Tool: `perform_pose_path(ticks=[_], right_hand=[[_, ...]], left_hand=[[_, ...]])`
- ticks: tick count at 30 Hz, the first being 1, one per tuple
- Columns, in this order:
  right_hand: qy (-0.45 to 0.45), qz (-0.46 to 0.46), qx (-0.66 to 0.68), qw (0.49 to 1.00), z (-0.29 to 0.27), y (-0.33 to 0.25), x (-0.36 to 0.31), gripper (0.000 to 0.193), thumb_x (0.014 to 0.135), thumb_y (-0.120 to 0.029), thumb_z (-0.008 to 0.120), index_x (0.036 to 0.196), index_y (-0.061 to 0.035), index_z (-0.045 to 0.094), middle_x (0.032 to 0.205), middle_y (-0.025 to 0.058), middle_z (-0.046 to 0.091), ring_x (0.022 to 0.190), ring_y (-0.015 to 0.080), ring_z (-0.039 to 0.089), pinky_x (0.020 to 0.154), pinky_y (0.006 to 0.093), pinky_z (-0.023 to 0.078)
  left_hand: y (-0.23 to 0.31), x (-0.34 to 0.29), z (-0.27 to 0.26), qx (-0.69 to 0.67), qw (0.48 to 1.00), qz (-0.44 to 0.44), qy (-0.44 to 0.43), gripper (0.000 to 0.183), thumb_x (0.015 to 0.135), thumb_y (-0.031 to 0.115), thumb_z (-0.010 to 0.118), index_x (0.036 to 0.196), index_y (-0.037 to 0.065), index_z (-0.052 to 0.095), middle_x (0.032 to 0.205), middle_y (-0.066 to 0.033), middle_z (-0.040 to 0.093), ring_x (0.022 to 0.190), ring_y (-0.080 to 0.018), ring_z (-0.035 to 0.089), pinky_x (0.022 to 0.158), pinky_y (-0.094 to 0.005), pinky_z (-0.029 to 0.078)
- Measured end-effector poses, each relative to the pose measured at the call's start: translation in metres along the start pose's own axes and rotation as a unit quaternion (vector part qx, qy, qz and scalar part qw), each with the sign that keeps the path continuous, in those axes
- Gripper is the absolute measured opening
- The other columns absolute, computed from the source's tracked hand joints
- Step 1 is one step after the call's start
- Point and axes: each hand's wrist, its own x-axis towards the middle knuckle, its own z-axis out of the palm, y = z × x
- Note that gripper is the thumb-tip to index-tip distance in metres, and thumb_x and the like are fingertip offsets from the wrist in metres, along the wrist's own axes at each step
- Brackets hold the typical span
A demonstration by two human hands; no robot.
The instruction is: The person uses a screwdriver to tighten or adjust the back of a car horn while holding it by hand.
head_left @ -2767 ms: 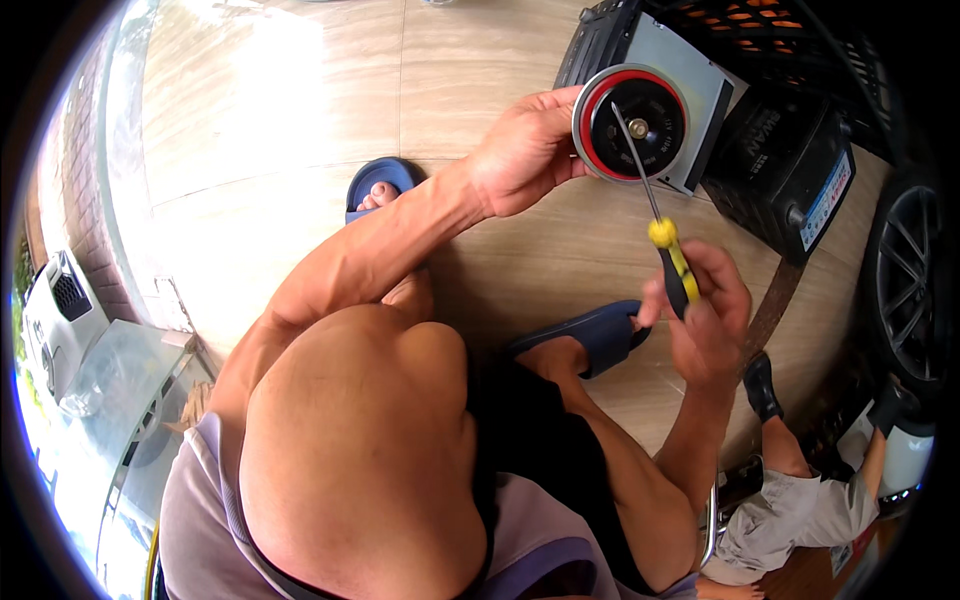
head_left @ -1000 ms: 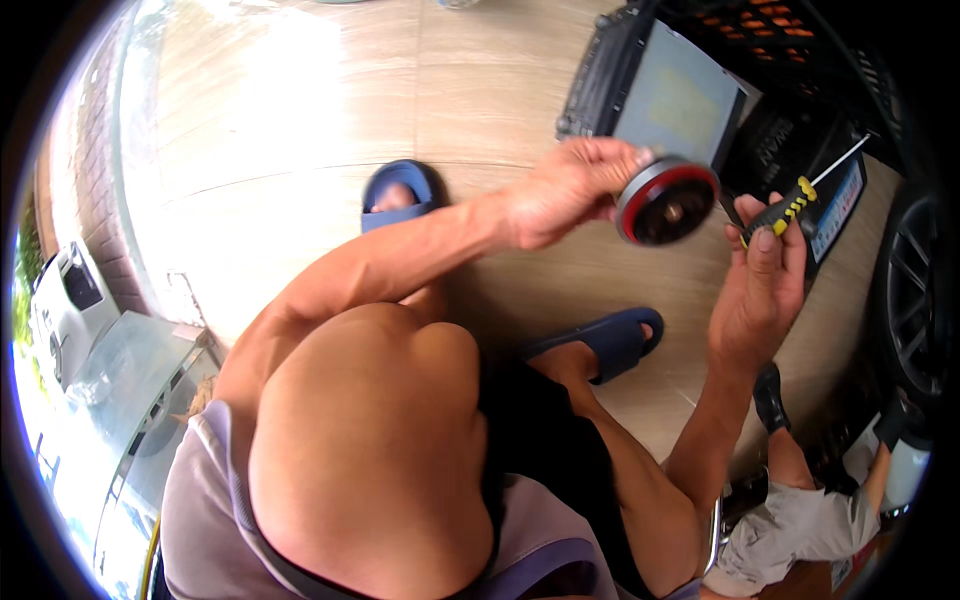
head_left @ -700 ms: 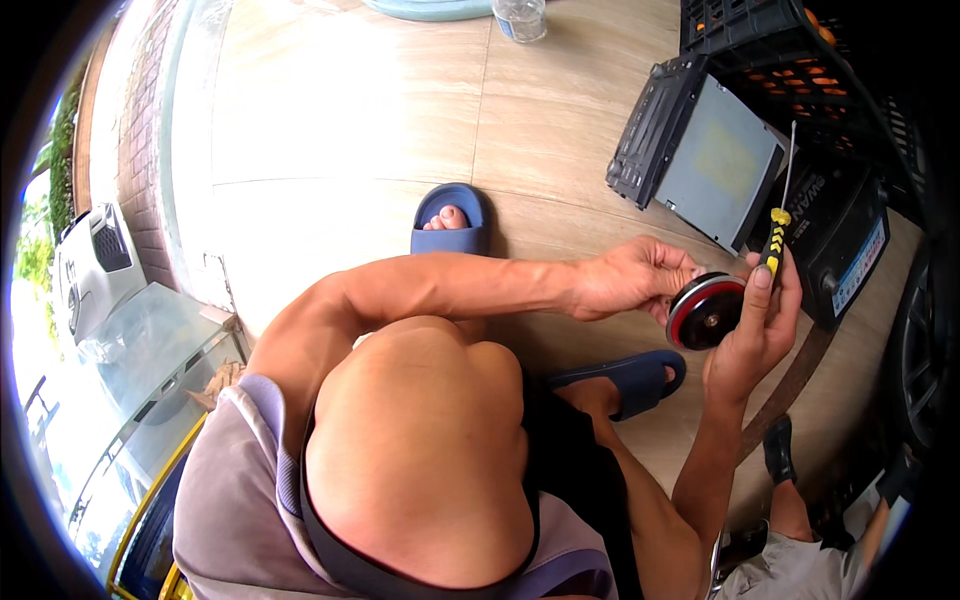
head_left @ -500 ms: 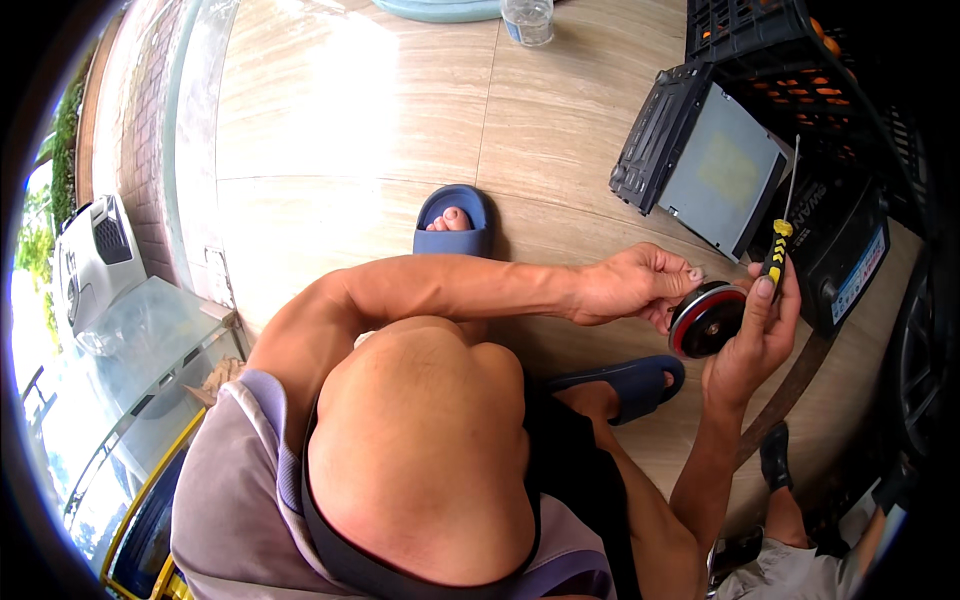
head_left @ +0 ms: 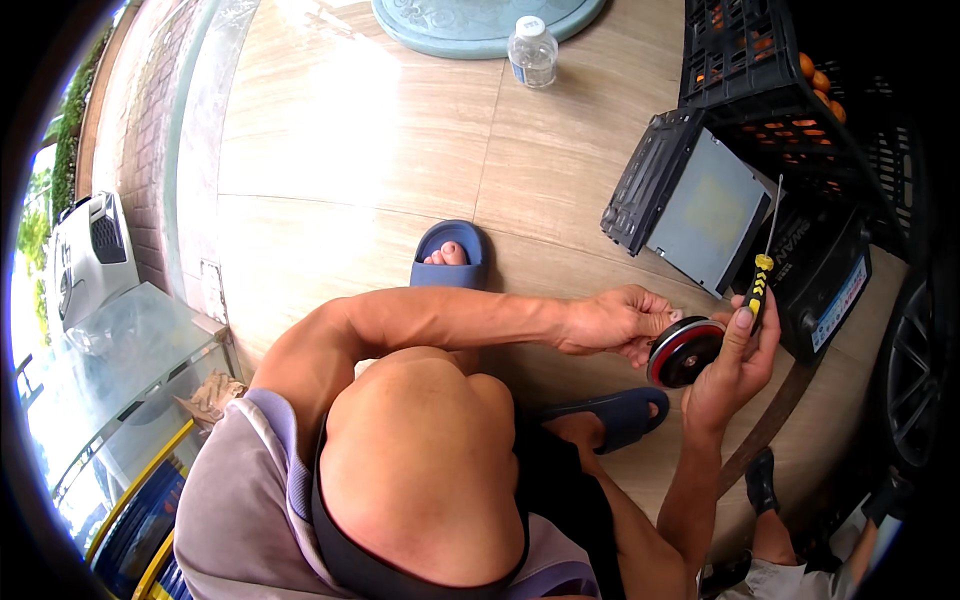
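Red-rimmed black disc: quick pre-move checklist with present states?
1. Red-rimmed black round disc held by both hands: ok; left hand and right hand grip it.
2. Yellow-and-black-handled screwdriver secured in right hand: ok.
3. Screwdriver tip on disc: not ok; shaft points up, away.
4. Disc fastener visible: cannot tell.
5. Grey flat metal-cased unit apart from hands: ok.

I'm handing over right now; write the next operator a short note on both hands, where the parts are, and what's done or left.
Left hand: fingers on the round black-and-red horn, gripping its left edge.
Right hand: cups the horn from the right and also pinches the yellow-handled screwdriver, shaft pointing up, off the horn.
Nearby on the floor: car stereo unit, battery, black crate, water bottle.
Done: cannot tell.
Left: screwdriver is not engaged; whatever fastening remains looks pending.
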Motion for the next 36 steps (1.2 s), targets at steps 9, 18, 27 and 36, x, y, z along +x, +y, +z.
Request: perform_pose_path(ticks=[9, 18, 27, 36], right_hand=[[-0.011, 0.015, 0.077, 0.997, 0.004, -0.012, -0.002, 0.043, 0.102, -0.024, 0.06, 0.136, 0.0021, 0.052, 0.107, 0.007, 0.063, 0.079, 0.0083, 0.057, 0.071, 0.0219, 0.05], [-0.05, -0.001, 0.117, 0.992, -0.003, -0.013, 0.002, 0.042, 0.103, -0.017, 0.058, 0.138, 0.0039, 0.049, 0.109, 0.0085, 0.065, 0.086, 0.0095, 0.061, 0.077, 0.0239, 0.053], [-0.066, -0.125, 0.122, 0.982, -0.03, -0.042, -0.013, 0.045, 0.105, -0.021, 0.049, 0.141, 0.0051, 0.043, 0.114, 0.0153, 0.06, 0.083, 0.0188, 0.057, 0.077, 0.0334, 0.049], [-0.154, -0.214, -0.232, 0.936, -0.015, -0.005, -0.051, 0.04, 0.091, -0.004, 0.062, 0.127, 0.0083, 0.053, 0.112, 0.021, 0.063, 0.097, 0.03, 0.063, 0.082, 0.0365, 0.052]], left_hand=[[0.018, -0.007, 0.004, 0.015, 0.999, 0.028, -0.028, 0.028, 0.105, 0.035, 0.052, 0.09, 0.012, 0.058, 0.065, 0.0032, 0.05, 0.053, -0.0054, 0.041, 0.048, -0.0234, 0.032], [0.018, -0.002, -0.005, 0.042, 0.992, 0.118, -0.002, 0.019, 0.105, 0.027, 0.053, 0.094, 0.012, 0.059, 0.065, 0.0071, 0.05, 0.051, -0.0014, 0.04, 0.045, -0.0179, 0.029], [0.064, -0.013, 0.001, -0.075, 0.975, 0.196, 0.07, 0.011, 0.1, 0.005, 0.054, 0.102, 0.003, 0.065, 0.093, -0.0044, 0.07, 0.082, -0.0096, 0.068, 0.072, -0.0237, 0.06], [0.079, -0.02, -0.018, -0.156, 0.95, 0.269, -0.025, 0.027, 0.1, 0.007, 0.056, 0.126, 0.001, 0.059, 0.112, -0.0114, 0.069, 0.096, -0.0187, 0.072, 0.08, -0.0312, 0.064]])
